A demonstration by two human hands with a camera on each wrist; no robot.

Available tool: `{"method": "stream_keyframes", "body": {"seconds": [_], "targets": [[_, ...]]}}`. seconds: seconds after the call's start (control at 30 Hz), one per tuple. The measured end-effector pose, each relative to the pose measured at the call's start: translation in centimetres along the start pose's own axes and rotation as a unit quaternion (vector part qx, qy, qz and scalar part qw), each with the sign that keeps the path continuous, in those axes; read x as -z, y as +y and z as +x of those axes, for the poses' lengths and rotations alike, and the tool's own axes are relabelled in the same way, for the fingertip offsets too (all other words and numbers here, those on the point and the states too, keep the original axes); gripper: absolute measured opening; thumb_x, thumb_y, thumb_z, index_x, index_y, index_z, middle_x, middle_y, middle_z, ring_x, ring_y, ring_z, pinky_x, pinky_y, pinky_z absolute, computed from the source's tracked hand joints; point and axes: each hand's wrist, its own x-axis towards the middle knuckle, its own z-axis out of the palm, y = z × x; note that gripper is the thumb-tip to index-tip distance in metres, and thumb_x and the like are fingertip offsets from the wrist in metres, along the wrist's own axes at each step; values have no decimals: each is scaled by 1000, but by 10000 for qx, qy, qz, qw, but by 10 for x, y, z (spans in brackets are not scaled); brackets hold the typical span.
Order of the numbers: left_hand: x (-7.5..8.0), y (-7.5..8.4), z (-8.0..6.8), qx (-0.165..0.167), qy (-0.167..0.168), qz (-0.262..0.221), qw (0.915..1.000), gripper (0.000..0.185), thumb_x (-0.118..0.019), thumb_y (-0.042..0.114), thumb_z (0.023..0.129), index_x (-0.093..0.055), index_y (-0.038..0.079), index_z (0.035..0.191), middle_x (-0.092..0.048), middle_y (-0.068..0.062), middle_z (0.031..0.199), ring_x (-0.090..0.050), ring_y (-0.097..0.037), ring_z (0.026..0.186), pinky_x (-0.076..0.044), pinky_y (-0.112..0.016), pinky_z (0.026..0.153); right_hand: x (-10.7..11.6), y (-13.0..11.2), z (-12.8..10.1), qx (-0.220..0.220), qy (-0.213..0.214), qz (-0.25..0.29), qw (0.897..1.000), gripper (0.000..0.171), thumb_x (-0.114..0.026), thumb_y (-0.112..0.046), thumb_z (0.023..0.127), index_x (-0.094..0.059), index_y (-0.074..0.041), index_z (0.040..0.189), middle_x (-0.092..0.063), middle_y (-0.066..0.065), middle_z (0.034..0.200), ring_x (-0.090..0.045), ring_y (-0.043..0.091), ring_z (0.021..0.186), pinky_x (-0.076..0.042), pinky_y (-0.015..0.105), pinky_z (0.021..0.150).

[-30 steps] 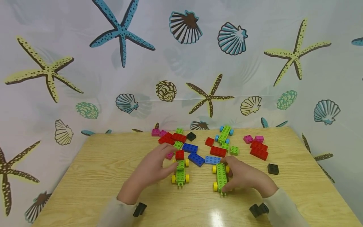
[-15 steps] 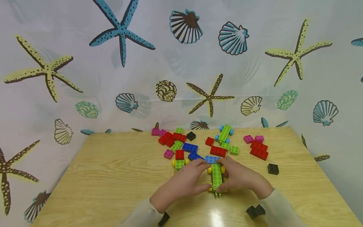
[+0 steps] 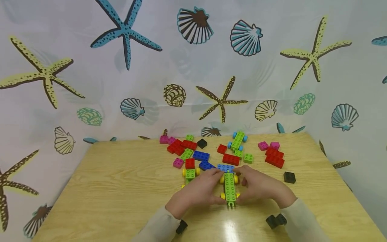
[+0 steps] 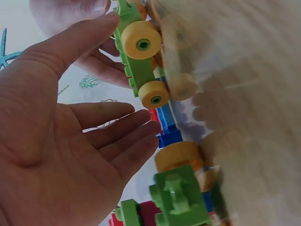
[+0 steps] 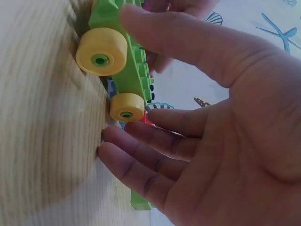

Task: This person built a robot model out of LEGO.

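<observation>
Near the bench [image 3: 121,188] front edge, your left hand [image 3: 198,193] and right hand [image 3: 261,188] flank the green wheeled chassis [image 3: 229,187], fingers [image 4: 117,141] loosely spread, thumbs touching it. Uneven pressure could roll it into the loose bricks [image 3: 231,159] beyond.

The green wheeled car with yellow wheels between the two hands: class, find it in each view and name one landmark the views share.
Head: green car low centre on the table, between both hands.
Left wrist: top centre, seen from its side.
Right wrist: upper left, against the tabletop.
Shared landmark: its yellow wheels.
</observation>
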Motion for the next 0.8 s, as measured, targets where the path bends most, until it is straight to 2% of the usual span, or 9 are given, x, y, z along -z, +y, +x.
{"method": "stream_keyframes", "body": {"seconds": [0.2,0.4,0.8], "targets": [[-4,-2,1,130,-194,-53,9997,95,-89,51,95,-48,9,170,-49,-10,175,-50,-29,162,-46,-49,133,-3,0,1,112,-16,-60,9999,95,-103,-26,80,-56,-6,159,-65,10,137,-64,26,113,-62,47,99],[-6,-6,1,173,-234,26,9996,97,-90,52,94,-47,8,170,-50,-10,175,-51,-29,161,-46,-49,132,-7,-4,2,228,-11,-197,9995,94,-102,-28,82,-56,-6,160,-65,9,135,-63,26,114,-61,51,102],[-4,-16,0,187,-182,-296,9992,96,-92,50,92,-51,8,167,-54,-10,171,-55,-30,157,-48,-49,130,-12,-3,5,320,49,-165,9993,92,-100,-28,84,-55,-7,161,-66,10,135,-64,25,114,-62,52,102]]}}
